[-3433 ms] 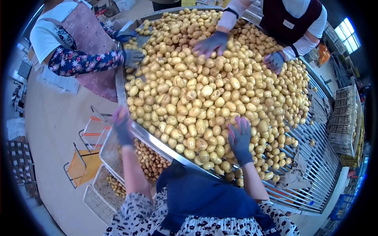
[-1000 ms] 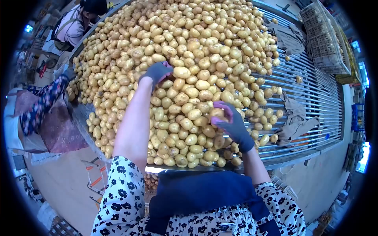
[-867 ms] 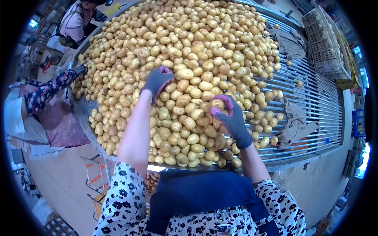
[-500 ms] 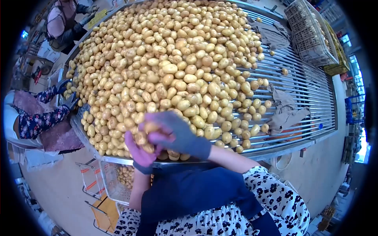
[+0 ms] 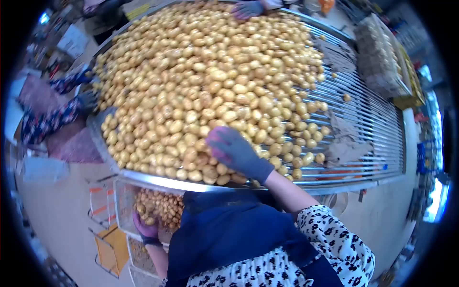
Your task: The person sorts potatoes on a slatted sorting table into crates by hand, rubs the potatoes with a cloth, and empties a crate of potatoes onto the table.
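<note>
A large heap of yellow potatoes [image 5: 181, 95] covers much of the metal sorting table. My right hand [image 5: 236, 153], in a grey and pink glove, rests on the near part of the heap with its fingers curled down; whatever lies beneath them is hidden. Below the table's front edge, my left hand [image 5: 146, 228], gloved in pink and grey, is at the side of a plastic crate [image 5: 123, 203]. Its fingers cup a few potatoes [image 5: 149, 221], which look larger than the small potatoes [image 5: 167, 205] lying in the crate.
Metal bars [image 5: 368, 119] form the table's right side, where grey cloths [image 5: 344, 143] lie. A stacked crate [image 5: 380, 57] stands beyond. Co-workers' gloved hands reach in from the left [image 5: 88, 100] and far edge [image 5: 247, 9]. A yellow folding stool [image 5: 112, 248] stands at lower left.
My hands were together over the heap, handling potatoes. My left hand has moved down to the crate, and my right hand has moved slightly right. A co-worker's hand has appeared at the far edge.
</note>
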